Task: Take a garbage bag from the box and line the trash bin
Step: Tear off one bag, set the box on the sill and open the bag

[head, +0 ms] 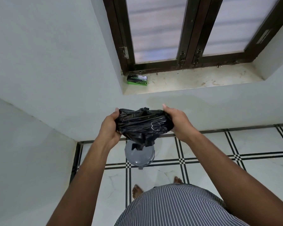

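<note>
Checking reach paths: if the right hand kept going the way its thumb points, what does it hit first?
Probably the white wall below the window sill; the right hand, gripping the black bag, points up-forward. Depth unclear.

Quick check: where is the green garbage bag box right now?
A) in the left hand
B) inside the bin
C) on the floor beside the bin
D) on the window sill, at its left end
D: the green garbage bag box sits at the left end of the window sill, while both hands hold the black garbage bag.
</note>
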Tool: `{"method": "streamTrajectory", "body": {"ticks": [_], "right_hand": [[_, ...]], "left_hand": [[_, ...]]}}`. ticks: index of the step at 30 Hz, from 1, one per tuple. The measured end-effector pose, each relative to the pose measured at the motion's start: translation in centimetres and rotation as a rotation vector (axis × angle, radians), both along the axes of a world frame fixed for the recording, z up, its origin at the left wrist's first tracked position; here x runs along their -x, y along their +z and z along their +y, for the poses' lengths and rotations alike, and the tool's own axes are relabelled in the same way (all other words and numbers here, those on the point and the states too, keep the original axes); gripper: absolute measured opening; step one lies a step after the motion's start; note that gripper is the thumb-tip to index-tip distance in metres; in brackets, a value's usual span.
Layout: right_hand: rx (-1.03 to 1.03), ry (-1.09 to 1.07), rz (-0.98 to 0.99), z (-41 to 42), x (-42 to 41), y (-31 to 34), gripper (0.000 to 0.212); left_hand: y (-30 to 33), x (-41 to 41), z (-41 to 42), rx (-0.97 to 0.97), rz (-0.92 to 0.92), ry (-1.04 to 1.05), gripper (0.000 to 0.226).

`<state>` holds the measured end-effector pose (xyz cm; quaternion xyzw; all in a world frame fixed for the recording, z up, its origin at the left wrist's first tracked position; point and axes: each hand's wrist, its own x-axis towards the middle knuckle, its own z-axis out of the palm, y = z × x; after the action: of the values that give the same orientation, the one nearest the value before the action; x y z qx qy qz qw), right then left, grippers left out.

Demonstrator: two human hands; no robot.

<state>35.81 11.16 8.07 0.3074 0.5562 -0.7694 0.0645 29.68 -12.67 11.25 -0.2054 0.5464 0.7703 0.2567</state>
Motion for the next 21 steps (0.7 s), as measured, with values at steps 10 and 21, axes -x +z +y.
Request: {"method": "streamTrajectory", "body": {"ticks": [10, 21], "right_hand": [[-0.706, 0.526, 0.26, -3.0, -0.2, 2.6, 0.082], [-0.843, 0.43, 0.435, -3.5, 0.9, 1.4, 0.022]], "left_hand": [[1.2, -0.5, 1.2, 0.113, 0.211, -0.336, 0.026], [1.4, -0.6, 0.8, 0.069, 0.252, -0.373, 0.023]]}}
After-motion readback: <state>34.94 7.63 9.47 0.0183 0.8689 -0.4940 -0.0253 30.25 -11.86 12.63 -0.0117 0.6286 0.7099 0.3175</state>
